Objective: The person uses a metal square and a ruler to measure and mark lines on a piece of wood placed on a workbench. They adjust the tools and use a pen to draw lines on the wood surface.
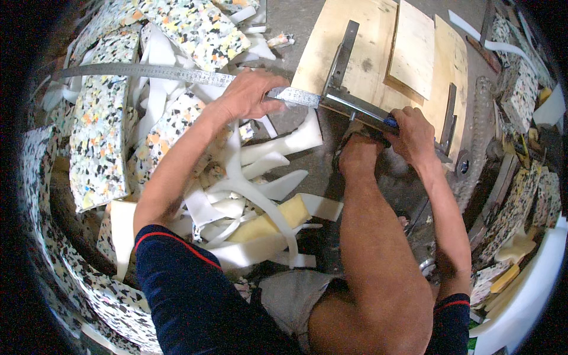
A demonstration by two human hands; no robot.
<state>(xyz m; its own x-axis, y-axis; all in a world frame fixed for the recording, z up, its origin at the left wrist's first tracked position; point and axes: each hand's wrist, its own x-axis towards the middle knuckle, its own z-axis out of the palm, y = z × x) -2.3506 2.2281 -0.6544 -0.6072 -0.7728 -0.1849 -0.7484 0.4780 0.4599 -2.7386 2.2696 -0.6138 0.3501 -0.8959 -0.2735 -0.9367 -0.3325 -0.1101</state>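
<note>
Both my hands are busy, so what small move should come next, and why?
I'd probably steady the metal ruler with your left hand: one end lies near the plywood board while the rest stretches over foam scraps, and your right hand is on a blue-ended bar.

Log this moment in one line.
left hand: grips metal ruler | right hand: at near edge of wooden board | around: foam pieces

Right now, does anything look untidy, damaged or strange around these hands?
Yes. White foam scraps lie in a loose jumble left of the leg. The board looks soiled, with dark smudges. The ruler in the left hand looks bowed, though the lens may cause that.
</note>
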